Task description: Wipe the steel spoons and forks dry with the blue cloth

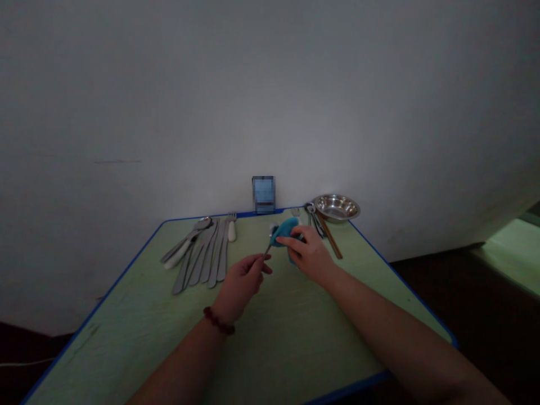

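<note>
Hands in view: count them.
2. The left hand, with a bead bracelet at its wrist, pinches a thin metal utensil; the right hand holds a blue cloth beside it. No others show.

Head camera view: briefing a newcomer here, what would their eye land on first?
The bright blue cloth stands out first, near the table's far edge, pinched by the right hand around the end of a metal utensil held in the left hand. Next comes the row of cutlery left of the hands on the green table, then the steel bowl at the far right corner.
</note>
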Action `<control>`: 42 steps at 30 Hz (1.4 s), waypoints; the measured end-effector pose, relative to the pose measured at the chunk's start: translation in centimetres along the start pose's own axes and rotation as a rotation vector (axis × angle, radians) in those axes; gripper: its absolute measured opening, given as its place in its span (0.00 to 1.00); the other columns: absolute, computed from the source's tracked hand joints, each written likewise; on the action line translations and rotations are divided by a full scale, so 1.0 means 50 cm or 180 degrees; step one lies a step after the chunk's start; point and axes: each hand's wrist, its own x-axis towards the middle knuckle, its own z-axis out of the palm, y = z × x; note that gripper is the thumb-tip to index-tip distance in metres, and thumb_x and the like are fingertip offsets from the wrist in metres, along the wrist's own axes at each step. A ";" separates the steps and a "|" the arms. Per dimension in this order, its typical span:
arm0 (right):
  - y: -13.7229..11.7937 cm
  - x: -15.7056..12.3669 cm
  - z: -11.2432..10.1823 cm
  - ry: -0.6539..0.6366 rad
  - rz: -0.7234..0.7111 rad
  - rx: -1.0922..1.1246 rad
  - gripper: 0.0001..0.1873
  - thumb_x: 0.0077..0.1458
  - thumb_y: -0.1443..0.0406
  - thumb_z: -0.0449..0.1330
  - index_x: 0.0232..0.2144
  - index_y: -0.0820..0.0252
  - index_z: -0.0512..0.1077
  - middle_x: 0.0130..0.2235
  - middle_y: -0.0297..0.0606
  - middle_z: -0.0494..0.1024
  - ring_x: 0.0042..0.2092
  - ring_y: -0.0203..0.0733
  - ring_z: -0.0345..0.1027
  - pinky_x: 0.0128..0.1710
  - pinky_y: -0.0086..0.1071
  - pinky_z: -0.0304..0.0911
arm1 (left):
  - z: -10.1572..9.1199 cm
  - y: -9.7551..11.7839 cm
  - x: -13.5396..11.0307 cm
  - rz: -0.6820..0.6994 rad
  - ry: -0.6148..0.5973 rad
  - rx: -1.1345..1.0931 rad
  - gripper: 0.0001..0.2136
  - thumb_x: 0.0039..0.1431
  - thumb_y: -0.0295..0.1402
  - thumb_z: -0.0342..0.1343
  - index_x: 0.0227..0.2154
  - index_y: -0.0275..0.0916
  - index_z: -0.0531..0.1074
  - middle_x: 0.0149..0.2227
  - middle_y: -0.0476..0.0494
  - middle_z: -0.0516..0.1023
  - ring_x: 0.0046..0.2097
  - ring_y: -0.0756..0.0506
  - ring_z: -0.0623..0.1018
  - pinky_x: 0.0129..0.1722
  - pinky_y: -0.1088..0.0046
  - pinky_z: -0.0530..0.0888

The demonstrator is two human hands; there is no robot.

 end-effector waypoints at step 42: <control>0.003 0.014 -0.009 0.0220 0.1026 0.0508 0.16 0.49 0.74 0.48 0.38 0.54 0.68 0.37 0.39 0.62 0.40 0.40 0.58 0.43 0.38 0.59 | -0.013 -0.005 -0.001 0.0717 -0.0105 0.1661 0.14 0.49 0.38 0.43 0.28 0.38 0.72 0.21 0.49 0.71 0.20 0.52 0.64 0.21 0.76 0.60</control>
